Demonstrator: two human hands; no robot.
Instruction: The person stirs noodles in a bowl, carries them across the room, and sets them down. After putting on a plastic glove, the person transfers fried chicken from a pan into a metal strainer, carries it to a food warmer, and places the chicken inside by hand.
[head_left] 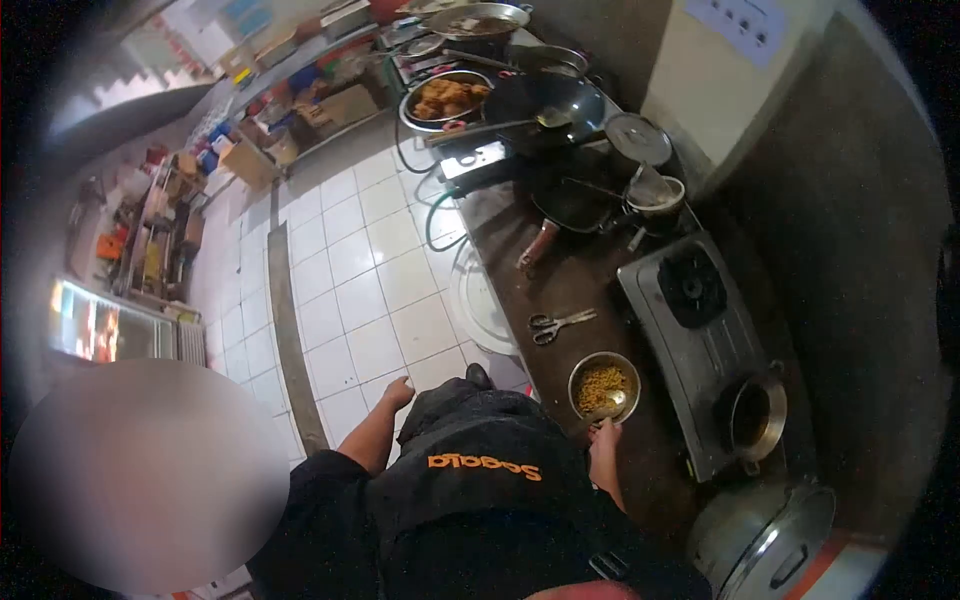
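My right hand (605, 434) is at the near rim of a metal bowl (632, 372), its fingers closed on the handle of a spoon (614, 402). The spoon's head rests in the small yellow-brown pieces of food (600, 384) inside the bowl. Out to the left over the floor, my left hand (400, 392) is curled closed, and I see nothing in it. Scissors (562, 325) lie on the dark counter (500, 240) just beyond the bowl.
Right of the bowl stands a portable gas stove (680, 330) with a small pan (757, 418) on it. A large lidded pot (765, 545) sits at the near right. Farther along are a wok (575, 105) and a bowl of fried food (448, 98). A white round lid (480, 300) is beside the counter.
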